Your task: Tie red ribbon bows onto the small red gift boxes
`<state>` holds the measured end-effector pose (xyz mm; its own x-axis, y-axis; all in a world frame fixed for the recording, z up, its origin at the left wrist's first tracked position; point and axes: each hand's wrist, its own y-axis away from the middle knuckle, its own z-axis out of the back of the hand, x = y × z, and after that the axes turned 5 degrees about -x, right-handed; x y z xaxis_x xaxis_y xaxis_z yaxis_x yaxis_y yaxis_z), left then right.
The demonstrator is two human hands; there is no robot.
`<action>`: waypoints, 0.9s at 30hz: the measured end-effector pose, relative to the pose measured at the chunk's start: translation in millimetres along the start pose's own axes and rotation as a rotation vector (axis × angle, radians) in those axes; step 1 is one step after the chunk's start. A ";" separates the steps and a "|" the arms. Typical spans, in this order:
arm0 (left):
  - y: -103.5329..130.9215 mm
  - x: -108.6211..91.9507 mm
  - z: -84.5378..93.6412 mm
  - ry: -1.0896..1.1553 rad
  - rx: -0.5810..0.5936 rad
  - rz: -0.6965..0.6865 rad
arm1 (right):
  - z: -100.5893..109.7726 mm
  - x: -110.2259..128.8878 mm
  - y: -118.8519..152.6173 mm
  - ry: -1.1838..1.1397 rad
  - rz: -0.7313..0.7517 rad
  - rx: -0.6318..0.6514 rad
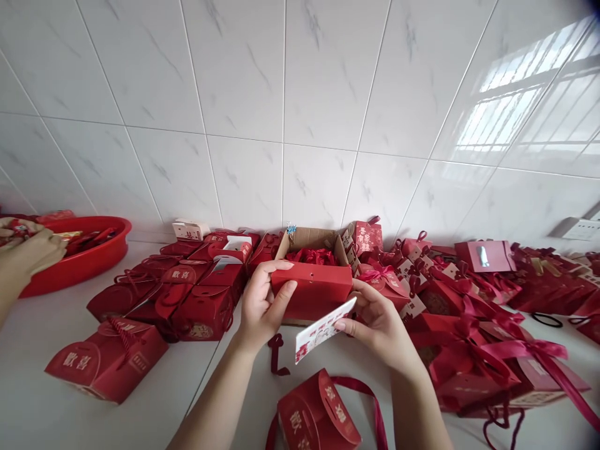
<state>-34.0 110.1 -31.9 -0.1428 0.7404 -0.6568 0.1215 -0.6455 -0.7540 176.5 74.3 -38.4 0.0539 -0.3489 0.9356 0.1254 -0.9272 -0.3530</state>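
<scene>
From far away, I saw another person's hand (44, 253) by a red basin (120, 234) at the far left. Small things (94, 242) were in the basin, but I could not tell what they were. Next, lots of gift boxes (201, 312) sat close together on the white tabletop (182, 369), with a handled box (105, 359) in front.

Then I saw my left hand (262, 306). Its grip was wrapped around the left end of a plain red box (312, 297), with the thumb on the near side. The red box was in the middle, held up in front of a brown carton (312, 237). It looked light to me, like stiff, smooth paper. I thought a big squeeze could dent it, so its ends and folded edges seemed best to hold.

Below it lay a dark red cord (275, 356) and a printed box (319, 412) with a ribbon (377, 406) beside it.

My right hand (375, 319) had its grip pinched on a white card (321, 334) with red print. Its fingers were near the box too, but I could not tell if they touched. The card looked thin and easy to bend, so a soft pinch near its edge seemed good. On the far right were more boxes with bows (459, 350).
</scene>
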 end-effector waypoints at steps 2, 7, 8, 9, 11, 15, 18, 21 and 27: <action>-2.6 0.5 0.9 -0.068 0.017 -0.054 | 0.0 2.1 0.4 0.010 -0.004 0.004; -5.7 -4.0 -4.1 -0.060 0.049 -0.126 | 4.3 19.3 10.0 0.061 0.047 -0.045; -5.1 -5.3 -5.7 -0.014 0.067 -0.118 | 6.3 23.0 13.5 0.073 0.083 -0.096; -4.1 -6.6 -7.3 0.023 0.074 -0.108 | 8.3 26.0 17.2 0.075 0.140 -0.167; -2.0 -8.3 -10.1 0.055 0.052 -0.093 | 11.0 29.3 23.3 0.054 0.313 -0.339; 0.8 -9.2 -13.0 0.038 0.005 -0.127 | 6.0 27.3 24.9 0.003 0.688 -0.707; 1.6 -9.6 -13.4 0.027 0.029 -0.145 | -2.8 24.4 19.0 0.059 0.836 -0.826; 2.1 -9.2 -13.0 0.044 0.052 -0.125 | -7.9 21.5 14.3 0.243 0.875 -0.771; 2.9 -5.8 -10.5 0.027 0.090 -0.108 | -5.8 9.6 8.6 0.495 0.724 -0.633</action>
<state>-22.5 105.9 -30.3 -0.1236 0.8104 -0.5727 0.0182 -0.5752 -0.8178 172.4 62.2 -32.5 -0.5142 -0.7268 0.4553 -0.3178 -0.3316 -0.8883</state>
